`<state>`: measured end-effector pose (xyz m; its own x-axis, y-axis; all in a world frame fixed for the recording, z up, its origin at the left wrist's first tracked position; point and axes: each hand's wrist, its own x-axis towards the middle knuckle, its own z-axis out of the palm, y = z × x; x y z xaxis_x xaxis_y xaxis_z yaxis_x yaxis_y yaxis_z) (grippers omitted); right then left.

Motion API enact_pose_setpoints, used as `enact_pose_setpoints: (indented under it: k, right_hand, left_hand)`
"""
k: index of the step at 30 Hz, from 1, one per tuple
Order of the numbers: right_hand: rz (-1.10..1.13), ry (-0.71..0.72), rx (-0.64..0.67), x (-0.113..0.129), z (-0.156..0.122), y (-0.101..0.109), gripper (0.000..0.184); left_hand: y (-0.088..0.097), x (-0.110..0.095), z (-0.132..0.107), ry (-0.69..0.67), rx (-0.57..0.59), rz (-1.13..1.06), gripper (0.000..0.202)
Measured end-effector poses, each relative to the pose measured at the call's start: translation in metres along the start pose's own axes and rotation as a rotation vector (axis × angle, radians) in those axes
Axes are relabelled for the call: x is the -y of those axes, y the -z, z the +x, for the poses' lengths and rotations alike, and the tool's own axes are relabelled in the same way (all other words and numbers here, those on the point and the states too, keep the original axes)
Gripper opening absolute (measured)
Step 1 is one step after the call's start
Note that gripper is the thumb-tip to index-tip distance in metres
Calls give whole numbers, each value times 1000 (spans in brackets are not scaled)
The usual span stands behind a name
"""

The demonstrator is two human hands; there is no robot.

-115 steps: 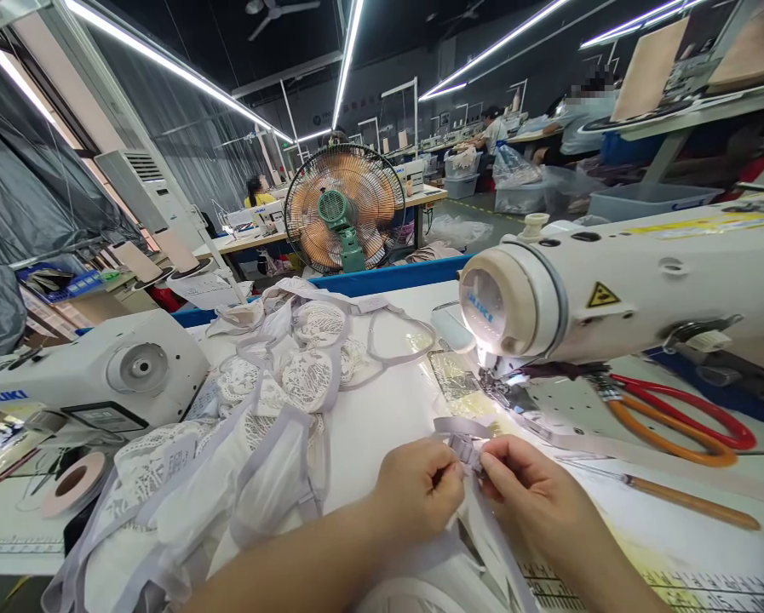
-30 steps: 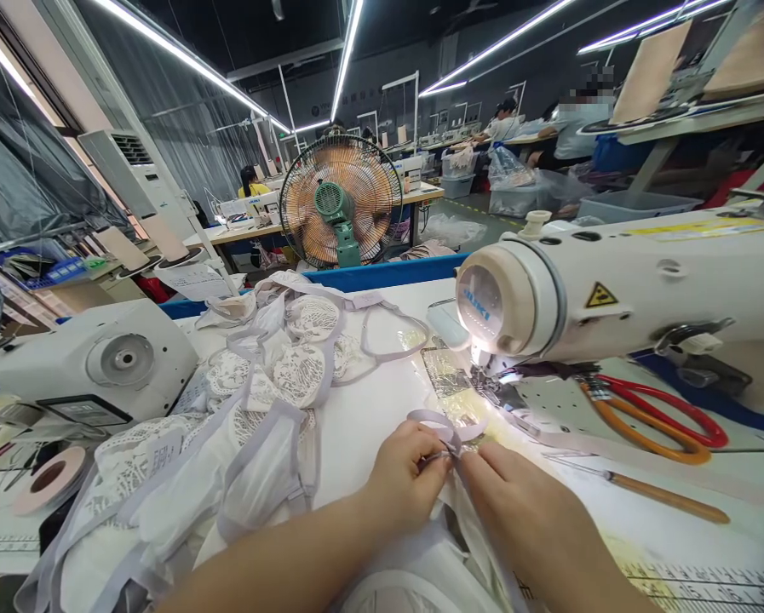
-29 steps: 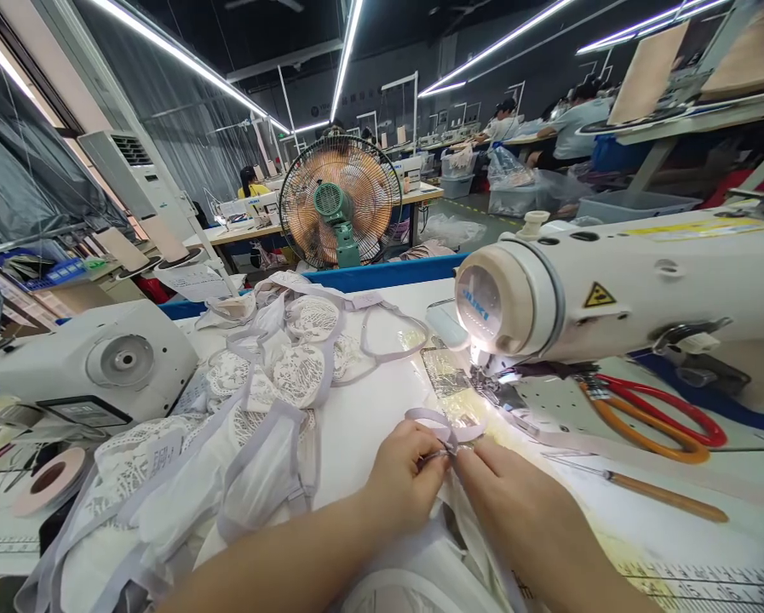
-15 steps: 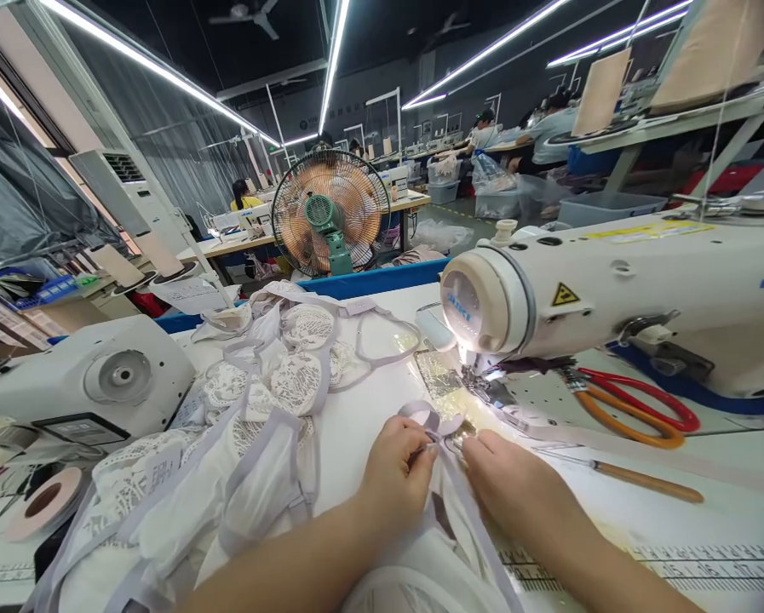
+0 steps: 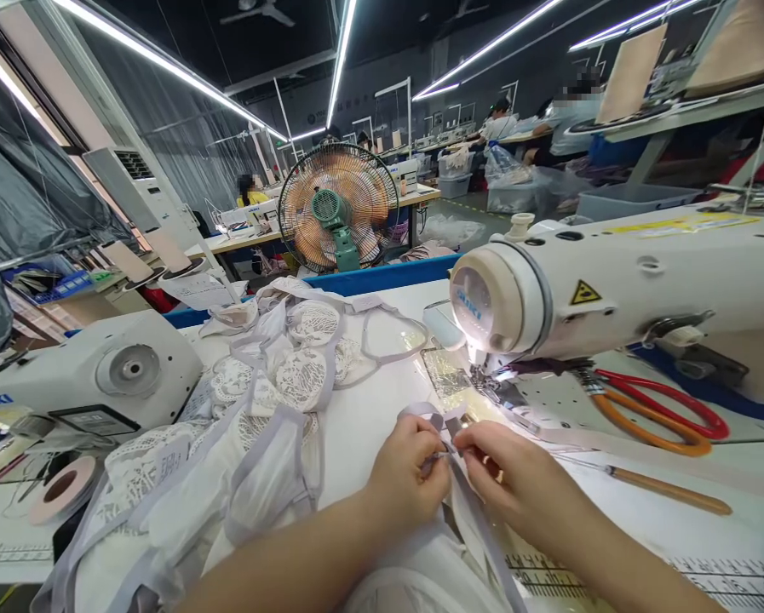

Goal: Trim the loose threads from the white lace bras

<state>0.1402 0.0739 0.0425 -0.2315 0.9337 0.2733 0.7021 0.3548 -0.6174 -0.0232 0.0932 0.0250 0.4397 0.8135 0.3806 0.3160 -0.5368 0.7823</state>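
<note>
At the lower centre of the frame, the left hand point(image 5: 410, 472) pinches a lavender strap point(image 5: 450, 434) between thumb and fingers, and the right hand point(image 5: 509, 468) pinches it just beside. Its short upper part curls toward the top of the frame. Below the hands, the long lavender edge point(image 5: 497, 569) of a white garment point(image 5: 413, 558) slants down and rightward to the bottom. On the counter point(image 5: 356, 426), orange-and-red-handled scissors point(image 5: 659, 443) and a wooden-handled tool point(image 5: 672, 491) lie at right, under a sewing machine point(image 5: 611, 264)
</note>
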Motion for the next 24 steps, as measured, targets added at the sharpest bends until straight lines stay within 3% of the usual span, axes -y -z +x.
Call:
enact_pose_setpoints:
  k: [4, 13, 20, 24]
  right_hand:
    - [24, -38, 41, 3, 8, -3, 16]
    - [193, -186, -100, 2, 6, -18, 21]
    - [500, -227, -62, -5, -5, -22, 28]
    - [451, -209, -59, -12, -12, -25, 28]
  left_hand:
    - [0, 4, 0, -31, 9, 22, 7]
    - [-1, -6, 0, -14, -91, 18, 15]
    - [-1, -4, 3, 202, -12, 6, 15]
    - [-1, -4, 3, 180, -30, -17, 8]
